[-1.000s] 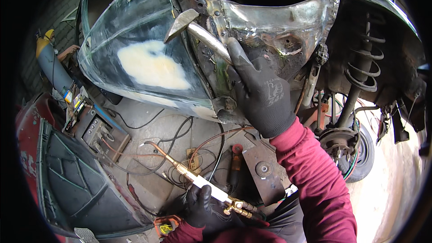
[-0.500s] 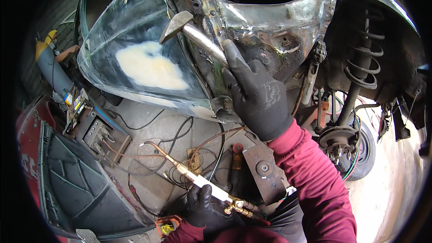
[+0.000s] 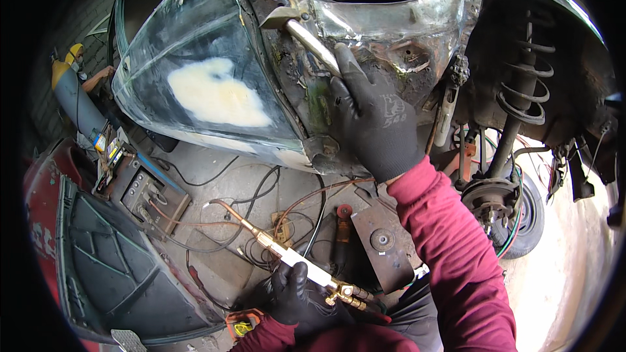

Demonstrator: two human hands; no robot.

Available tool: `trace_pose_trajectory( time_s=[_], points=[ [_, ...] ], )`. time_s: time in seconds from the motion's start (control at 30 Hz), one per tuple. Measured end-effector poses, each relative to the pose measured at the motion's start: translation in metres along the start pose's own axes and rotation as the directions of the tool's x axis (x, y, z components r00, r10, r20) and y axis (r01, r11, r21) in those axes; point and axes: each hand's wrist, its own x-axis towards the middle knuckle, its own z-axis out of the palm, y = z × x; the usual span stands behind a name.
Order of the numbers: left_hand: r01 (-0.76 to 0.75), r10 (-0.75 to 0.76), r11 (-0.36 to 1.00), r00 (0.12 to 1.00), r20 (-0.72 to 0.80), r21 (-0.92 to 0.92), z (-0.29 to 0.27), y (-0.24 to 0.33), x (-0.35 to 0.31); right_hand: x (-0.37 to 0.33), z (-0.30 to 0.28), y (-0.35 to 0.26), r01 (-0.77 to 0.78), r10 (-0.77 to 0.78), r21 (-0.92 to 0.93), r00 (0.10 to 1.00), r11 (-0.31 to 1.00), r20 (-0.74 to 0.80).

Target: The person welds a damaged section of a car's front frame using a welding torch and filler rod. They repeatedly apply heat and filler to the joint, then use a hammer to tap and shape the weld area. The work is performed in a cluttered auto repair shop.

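Observation:
My right hand (image 3: 381,124), in a black glove, is wrapped round the handle of a steel hammer (image 3: 313,44). The hammer's head lies over the riveted metal seam of a stripped car body, beside the rear edge of a dark door panel (image 3: 147,68) with a cream filler patch. Low in the picture, my left hand (image 3: 290,292), gloved in black too, grips a gas welding torch (image 3: 319,274) with a white handle and brass fittings. Its bent copper tip points up and left, and no flame shows. The bare inner metal panel (image 3: 385,23) is just beyond my right hand.
A coil spring strut (image 3: 518,94) and hub stand at right, above a loose tyre (image 3: 531,221). Cables and a grinder (image 3: 343,231) lie on the floor. At left are a welding machine (image 3: 147,192), a gas cylinder (image 3: 78,98), a detached door (image 3: 111,267) and another person's arm (image 3: 98,78).
The hammer's head has shifted right and slightly up, from the door's edge onto the seam. My right hand has turned a little with it. My left hand and the torch stay nearly still.

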Motion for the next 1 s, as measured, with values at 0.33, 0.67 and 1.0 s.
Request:
trace_pose_trajectory(
  time_s=[0.33, 0.67, 1.0],
  points=[
    [-0.077, 0.079, 0.991, 0.997, 0.015, -0.111, 0.012, 0.008, -0.006, 0.008, -0.009, -0.007, 0.017, -0.012, -0.061, 0.996, 0.998, 0.086],
    [-0.099, 0.101, 0.994, 0.994, 0.040, -0.035, -0.005, 0.003, -0.020, -0.013, -0.039, -0.005, 0.029, -0.028, -0.003, 0.986, 1.000, 0.164],
    [-0.100, 0.094, 0.993, 0.990, 0.109, 0.056, -0.007, 0.007, -0.019, -0.364, -0.252, 0.059, -0.742, 0.751, -0.141, 0.660, 0.655, 0.018]
  ],
)
